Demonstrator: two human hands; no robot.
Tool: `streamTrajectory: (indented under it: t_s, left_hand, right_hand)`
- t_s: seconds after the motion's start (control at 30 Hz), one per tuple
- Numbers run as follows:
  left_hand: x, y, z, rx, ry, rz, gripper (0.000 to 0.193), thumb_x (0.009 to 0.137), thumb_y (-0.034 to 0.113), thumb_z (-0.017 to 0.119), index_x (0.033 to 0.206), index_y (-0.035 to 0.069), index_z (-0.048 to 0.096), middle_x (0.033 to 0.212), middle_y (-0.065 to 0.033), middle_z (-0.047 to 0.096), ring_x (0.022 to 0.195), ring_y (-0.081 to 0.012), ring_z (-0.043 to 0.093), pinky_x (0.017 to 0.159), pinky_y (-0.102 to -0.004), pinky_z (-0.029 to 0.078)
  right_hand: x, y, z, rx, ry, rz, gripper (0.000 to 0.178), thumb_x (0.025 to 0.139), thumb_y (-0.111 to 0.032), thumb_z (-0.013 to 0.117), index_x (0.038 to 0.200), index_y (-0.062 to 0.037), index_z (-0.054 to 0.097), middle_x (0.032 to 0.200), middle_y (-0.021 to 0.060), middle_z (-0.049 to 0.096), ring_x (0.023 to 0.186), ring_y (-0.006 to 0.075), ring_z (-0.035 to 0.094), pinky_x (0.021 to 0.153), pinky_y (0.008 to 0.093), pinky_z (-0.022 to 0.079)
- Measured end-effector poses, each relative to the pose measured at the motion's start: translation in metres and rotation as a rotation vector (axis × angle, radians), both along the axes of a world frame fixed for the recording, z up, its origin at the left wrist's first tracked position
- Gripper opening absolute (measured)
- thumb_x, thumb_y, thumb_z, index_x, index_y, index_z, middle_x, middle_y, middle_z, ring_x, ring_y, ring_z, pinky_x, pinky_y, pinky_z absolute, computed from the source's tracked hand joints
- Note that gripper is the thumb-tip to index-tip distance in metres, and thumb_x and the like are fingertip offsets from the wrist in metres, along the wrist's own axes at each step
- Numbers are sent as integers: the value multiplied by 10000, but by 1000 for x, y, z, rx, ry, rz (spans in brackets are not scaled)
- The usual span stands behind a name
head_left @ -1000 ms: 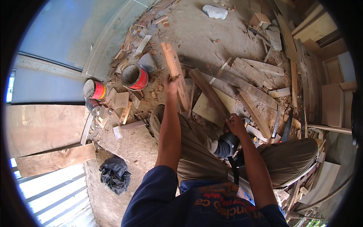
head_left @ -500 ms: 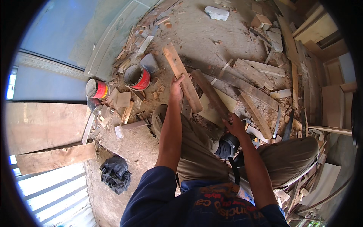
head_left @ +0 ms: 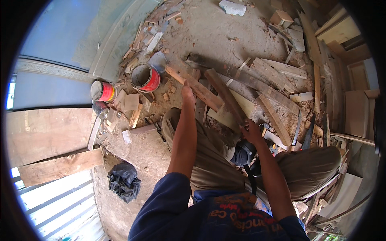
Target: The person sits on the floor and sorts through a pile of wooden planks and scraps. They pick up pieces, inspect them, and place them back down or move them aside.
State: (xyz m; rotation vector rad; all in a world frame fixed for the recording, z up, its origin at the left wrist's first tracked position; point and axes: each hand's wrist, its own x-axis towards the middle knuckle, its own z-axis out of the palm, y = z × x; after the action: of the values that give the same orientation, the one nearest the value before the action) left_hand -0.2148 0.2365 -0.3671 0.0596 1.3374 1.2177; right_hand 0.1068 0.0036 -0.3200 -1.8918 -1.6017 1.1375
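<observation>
My left hand (head_left: 187,93) is closed around a light brown wooden plank (head_left: 201,90), which slants from upper left to lower right in front of my knees. Part of the plank's far end looks smeared by motion. In my right hand (head_left: 251,131) is the near end of a darker, narrower strip of wood (head_left: 226,97), its other end pointing up and to the left. The strip's middle lies close beside the plank's lower end; whether they touch I cannot tell. Beneath both pieces, a pale board (head_left: 241,105) lies on the ground by my shoe (head_left: 243,153).
Left of the plank stand an open red bucket (head_left: 151,83) and a smaller red can (head_left: 105,92). A crumpled black plastic bag (head_left: 124,182) lies at lower left. Long timbers (head_left: 273,94), a curved piece of wood (head_left: 274,119) and wood scraps cover the ground to the right.
The plank in my left hand has tilted flatter, its far end swinging down and left, its near end moving right toward the dark strip. My right hand has barely moved.
</observation>
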Motion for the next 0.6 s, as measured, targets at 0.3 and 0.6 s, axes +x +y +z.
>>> streamTrajectory:
  t_s: [0.3, 0.6]
  left_hand:
    - [-12, 1, 6, -38, 46, -449, 614, 1011, 394, 519, 1466, 13, 362, 1410, -188, 482, 1230, -303, 539, 1002, -493, 436]
    - [50, -39, 4, -369, 1308, -1248, 1110, 789, 507, 789, 1561, 52, 135, 1596, -184, 215, 1397, -333, 393, 1091, -488, 433]
  right_hand:
    - [-4, 4, 2, -85, -1, 4, 529, 896, -319, 685, 1283, -1, 517, 1100, 232, 642, 957, 346, 668, 832, 421, 535]
    - [-1, -3, -14, 21, -31, -8, 472, 895, -242, 705, 1259, 3, 532, 989, 175, 659, 827, 257, 670, 747, 376, 546]
